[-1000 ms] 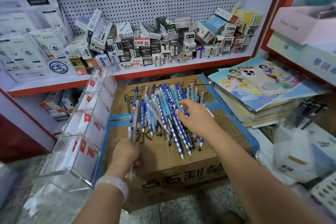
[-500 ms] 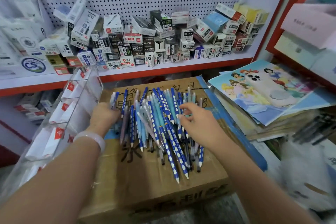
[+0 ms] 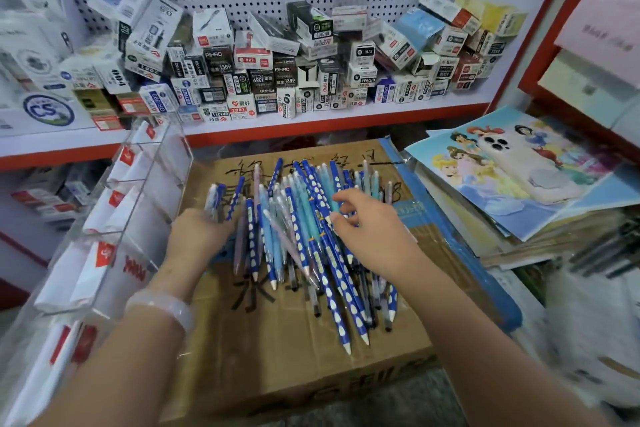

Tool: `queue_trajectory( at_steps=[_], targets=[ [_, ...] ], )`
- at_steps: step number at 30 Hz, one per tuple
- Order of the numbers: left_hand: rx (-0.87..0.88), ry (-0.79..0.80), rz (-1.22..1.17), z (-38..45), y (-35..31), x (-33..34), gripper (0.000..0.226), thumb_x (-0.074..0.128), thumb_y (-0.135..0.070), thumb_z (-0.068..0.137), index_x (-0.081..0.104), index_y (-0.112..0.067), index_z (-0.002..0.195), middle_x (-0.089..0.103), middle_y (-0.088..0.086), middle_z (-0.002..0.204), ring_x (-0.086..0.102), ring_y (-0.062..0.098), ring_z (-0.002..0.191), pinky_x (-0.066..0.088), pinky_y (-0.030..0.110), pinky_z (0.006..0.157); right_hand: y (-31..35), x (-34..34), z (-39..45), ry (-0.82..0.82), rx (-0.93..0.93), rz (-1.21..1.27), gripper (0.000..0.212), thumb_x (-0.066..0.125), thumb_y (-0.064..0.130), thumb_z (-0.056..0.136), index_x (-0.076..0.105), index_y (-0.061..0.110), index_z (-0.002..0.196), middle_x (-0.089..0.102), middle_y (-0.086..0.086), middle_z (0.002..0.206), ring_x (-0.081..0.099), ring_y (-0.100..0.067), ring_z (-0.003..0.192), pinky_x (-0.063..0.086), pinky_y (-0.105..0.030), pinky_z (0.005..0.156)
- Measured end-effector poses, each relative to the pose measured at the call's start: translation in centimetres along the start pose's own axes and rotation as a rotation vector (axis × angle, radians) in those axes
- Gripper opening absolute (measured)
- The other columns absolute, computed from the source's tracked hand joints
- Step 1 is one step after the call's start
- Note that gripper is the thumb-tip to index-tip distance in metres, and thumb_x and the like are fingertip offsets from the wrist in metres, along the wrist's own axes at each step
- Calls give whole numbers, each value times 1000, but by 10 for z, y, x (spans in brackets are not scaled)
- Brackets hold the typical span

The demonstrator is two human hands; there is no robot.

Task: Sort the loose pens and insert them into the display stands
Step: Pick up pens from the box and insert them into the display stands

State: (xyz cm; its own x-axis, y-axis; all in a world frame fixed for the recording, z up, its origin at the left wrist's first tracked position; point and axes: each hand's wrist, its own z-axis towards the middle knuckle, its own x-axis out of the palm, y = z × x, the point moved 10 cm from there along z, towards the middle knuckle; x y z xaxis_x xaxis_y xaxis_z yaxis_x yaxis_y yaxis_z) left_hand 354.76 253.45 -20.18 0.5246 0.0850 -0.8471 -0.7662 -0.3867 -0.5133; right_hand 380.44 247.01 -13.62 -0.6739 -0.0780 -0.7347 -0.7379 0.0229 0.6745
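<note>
Right now my left hand (image 3: 201, 232) grips a few pens at the pile's (image 3: 304, 239) left edge; right hand (image 3: 367, 232) fingers, loosely curled, empty, touch pile top. Pens' long axes run away from me, on the cardboard box (image 3: 277, 357). Display stand (image 3: 114, 218) sits left, nearer left hand.

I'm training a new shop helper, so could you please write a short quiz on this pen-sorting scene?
1. True or false: the pens lie on a cardboard box.
2. Which hand grips a few pens at the pile's edge? A) left hand B) right hand
3. Fill in: the clear stand is on the box's ___ side.

Key: 1 true; 2 A; 3 left.
</note>
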Motion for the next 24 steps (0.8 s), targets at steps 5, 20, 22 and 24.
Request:
queue_trajectory(
  at_steps=[5, 20, 22, 24],
  targets=[
    [28, 29, 75, -35, 14, 7, 47, 57, -36, 88, 61, 8, 102, 62, 27, 104, 59, 38, 101, 43, 33, 74, 8, 5, -3, 19, -8, -6, 36, 43, 28, 97, 44, 21, 133, 59, -5, 115, 64, -27, 96, 51, -44, 85],
    [53, 207, 320, 7, -22, 35, 32, 64, -39, 78, 58, -9, 88, 57, 4, 77, 59, 22, 77, 45, 28, 62, -4, 2, -3, 12, -4, -7, 35, 44, 30, 97, 45, 25, 132, 58, 2, 115, 65, -21, 93, 48, -42, 92],
    [55, 142, 316, 5, -22, 29, 28, 65, -33, 80, 54, -8, 87, 57, 5, 79, 57, 23, 74, 44, 29, 62, -8, 2, -2, 17, -3, -4, 36, 44, 31, 97, 46, 24, 132, 57, 2, 112, 64, -20, 93, 45, -43, 96],
    [43, 102, 301, 2, -19, 22, 26, 66, -29, 79, 52, -9, 89, 57, 8, 85, 56, 25, 77, 45, 31, 64, -10, 1, -2, 13, -4, 1, 35, 44, 31, 97, 47, 23, 130, 58, 1, 114, 63, -18, 94, 39, -46, 103]
  ],
)
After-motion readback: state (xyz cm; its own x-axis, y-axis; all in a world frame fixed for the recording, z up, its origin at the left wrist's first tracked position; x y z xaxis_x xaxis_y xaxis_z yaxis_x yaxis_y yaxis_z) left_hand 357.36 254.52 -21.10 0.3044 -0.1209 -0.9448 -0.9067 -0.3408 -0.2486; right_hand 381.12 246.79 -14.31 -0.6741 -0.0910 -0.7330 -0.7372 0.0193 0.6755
